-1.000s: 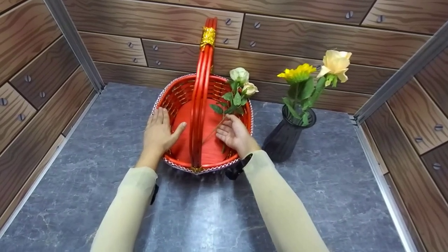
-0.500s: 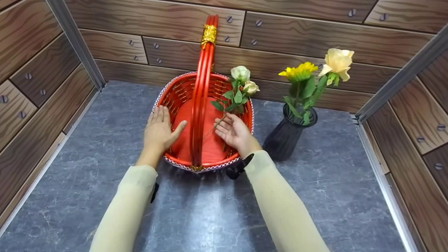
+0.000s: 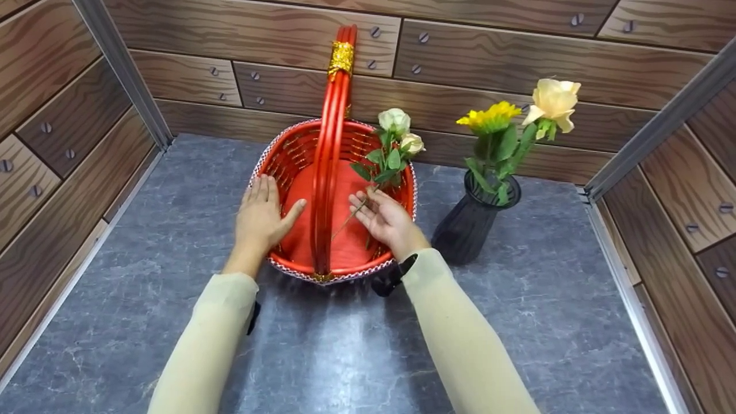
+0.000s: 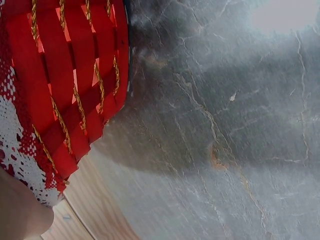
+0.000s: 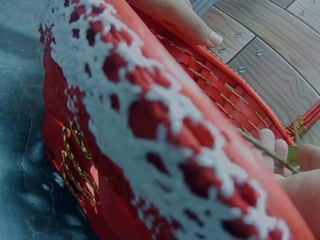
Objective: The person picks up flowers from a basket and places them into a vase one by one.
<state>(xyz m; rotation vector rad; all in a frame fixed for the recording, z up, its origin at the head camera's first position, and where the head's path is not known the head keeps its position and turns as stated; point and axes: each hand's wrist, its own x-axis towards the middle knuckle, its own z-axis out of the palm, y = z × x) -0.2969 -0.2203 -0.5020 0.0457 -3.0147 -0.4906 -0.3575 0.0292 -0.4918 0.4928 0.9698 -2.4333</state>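
A red woven basket (image 3: 299, 198) with a tall arched handle (image 3: 328, 167) and white lace trim stands in front of me. My left hand (image 3: 259, 217) rests flat on its left rim, fingers straight and thumb spread inward; the left wrist view catches only a bit of that hand (image 4: 25, 212) beside the lace. Over the basket's right side, my right hand (image 3: 390, 221) pinches the thin stem (image 5: 270, 151) of a spray of pale roses (image 3: 394, 121). The blooms lean above the back right rim, and the stem's lower end reaches down into the basket near the handle.
Right of the basket, a dark ribbed vase (image 3: 468, 224) holds a yellow flower (image 3: 490, 118) and a peach rose (image 3: 554, 105). Wood-patterned panels (image 3: 517, 63) enclose the grey marbled surface (image 3: 322, 356) at the back and both sides.
My right fingers have shifted slightly left, and the stem and lower leaves of the rose spray have turned a little. The left hand stays on the rim.
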